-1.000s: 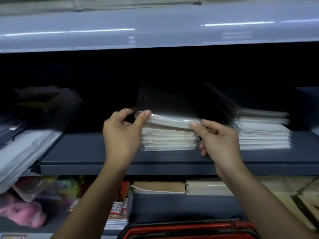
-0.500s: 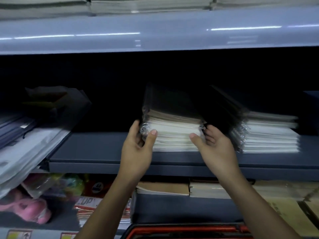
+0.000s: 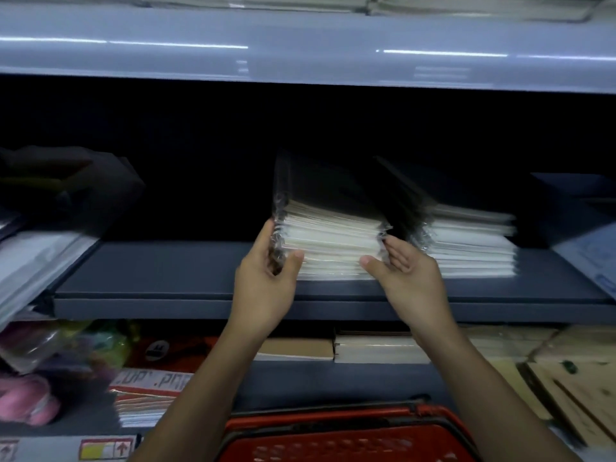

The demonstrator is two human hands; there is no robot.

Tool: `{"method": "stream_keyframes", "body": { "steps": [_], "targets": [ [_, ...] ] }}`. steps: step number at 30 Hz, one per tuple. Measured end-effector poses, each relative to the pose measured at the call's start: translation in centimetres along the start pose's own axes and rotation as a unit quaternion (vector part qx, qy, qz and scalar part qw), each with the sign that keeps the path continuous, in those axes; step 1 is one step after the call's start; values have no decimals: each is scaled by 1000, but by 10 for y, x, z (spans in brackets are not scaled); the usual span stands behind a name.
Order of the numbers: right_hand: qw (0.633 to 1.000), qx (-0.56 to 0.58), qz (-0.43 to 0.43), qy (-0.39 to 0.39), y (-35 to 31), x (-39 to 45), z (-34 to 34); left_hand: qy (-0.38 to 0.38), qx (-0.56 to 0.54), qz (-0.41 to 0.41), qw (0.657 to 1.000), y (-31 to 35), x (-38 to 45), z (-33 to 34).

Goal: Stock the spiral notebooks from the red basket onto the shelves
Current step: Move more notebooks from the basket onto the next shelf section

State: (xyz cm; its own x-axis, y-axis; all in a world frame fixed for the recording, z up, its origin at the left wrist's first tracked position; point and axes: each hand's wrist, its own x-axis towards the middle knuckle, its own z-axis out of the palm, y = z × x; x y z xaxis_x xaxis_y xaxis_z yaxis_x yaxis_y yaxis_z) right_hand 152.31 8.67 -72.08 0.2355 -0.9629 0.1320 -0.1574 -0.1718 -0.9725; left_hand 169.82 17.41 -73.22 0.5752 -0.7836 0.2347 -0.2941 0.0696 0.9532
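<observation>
Both hands frame a stack of spiral notebooks [image 3: 330, 245] on the dark middle shelf [image 3: 173, 285]: the left hand [image 3: 266, 278] cups its spiral edge in a loose, wide grip, while the right hand [image 3: 406, 275] lies open-fingered against the other side. A second stack [image 3: 470, 241] sits just beside it; the red basket [image 3: 346, 435] waits below.

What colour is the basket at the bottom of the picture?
Red, with a black rim; the basket shows in the head view.
</observation>
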Motion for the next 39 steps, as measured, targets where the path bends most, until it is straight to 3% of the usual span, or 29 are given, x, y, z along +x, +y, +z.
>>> {"method": "stream_keyframes", "body": {
  "steps": [6,10,14,17,19,22,25,28,31,39],
  "targets": [
    [1000,-13,-15,22,-2,-34,-12,40,-54,-32,997,13,-29,-10],
    [995,-47,-71,56,9,-82,-34,82,-43,-40,995,10,-78,-34],
    [992,-58,-88,72,48,-130,-50,29,-86,-174,980,-15,-137,-44],
    [990,-123,-64,-4,90,-166,-56,-42,-60,-260,963,-50,-179,-44],
    [983,-171,-16,-67,119,-184,-54,-52,-28,-300,952,-78,-198,-39],
    [964,-186,153,-115,169,-196,-42,-62,63,-327,941,-120,-218,-26],
    [925,-166,305,-155,204,-213,-25,-144,186,-347,908,-148,-236,-14],
    [908,-207,327,-161,213,-227,-14,-273,312,-344,843,-152,-245,-9],
    [891,-219,357,-175,222,-236,-7,-345,339,-336,808,-147,-244,-5],
    [869,-136,451,-154,218,-241,1,-374,342,-347,789,-140,-246,0]
  ]
}}
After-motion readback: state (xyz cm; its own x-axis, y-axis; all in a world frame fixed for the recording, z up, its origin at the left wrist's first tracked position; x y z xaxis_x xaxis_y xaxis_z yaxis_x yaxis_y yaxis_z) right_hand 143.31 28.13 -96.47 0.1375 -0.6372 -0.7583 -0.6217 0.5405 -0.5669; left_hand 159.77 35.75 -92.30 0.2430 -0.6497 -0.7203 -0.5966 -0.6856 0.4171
